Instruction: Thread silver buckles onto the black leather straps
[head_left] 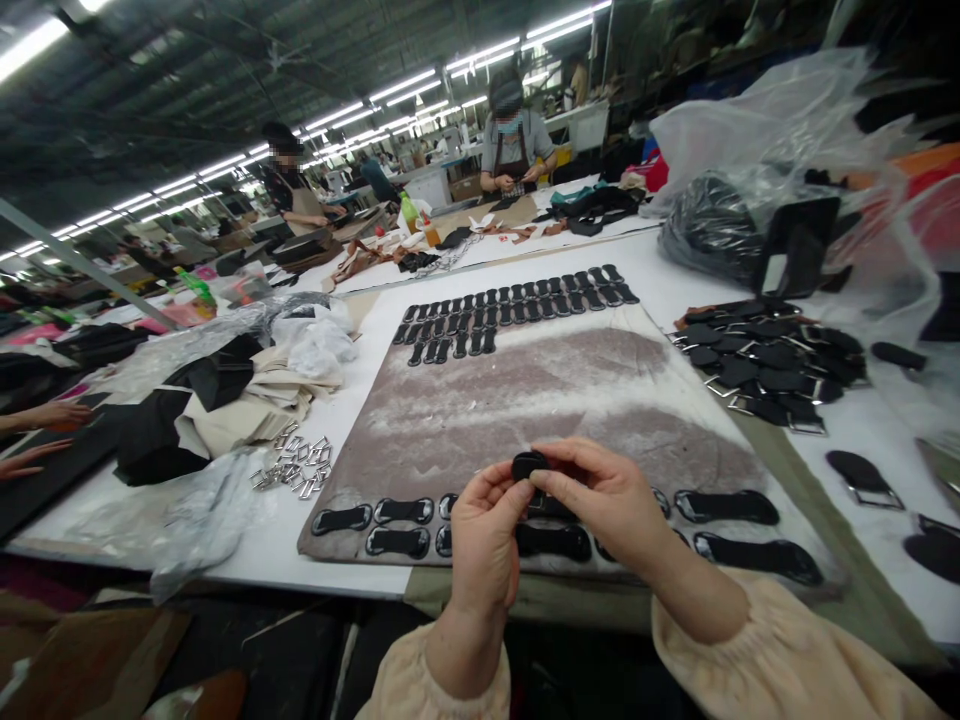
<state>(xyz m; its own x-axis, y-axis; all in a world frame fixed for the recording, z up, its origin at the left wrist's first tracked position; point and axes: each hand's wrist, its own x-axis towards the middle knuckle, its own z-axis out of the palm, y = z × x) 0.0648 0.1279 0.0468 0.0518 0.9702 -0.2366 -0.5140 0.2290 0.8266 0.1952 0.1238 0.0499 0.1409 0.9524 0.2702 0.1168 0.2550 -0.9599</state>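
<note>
Between my two hands is a small black tab (528, 463) with a rounded end, held above the front of a grey-brown board. My left hand (484, 510) pinches it from the left, thumb in front. From the right, the thumb and fingertips of my right hand (600, 490) close on its other side. Below them, black dumbbell-shaped pieces (551, 542) with shiny ends lie in rows along the near edge of the board (465, 430); my hands and wrists hide some. More small black pieces (517, 300) stand in rows at the board's far edge.
Metal buckles (296, 465) lie in a heap left of the board. At right is a pile of black tabs with buckles (772, 355), with plastic bags (765, 150) behind. Fabric scraps (240, 400) cover the left. A co-worker's hands (45, 430) show at far left; other people work behind.
</note>
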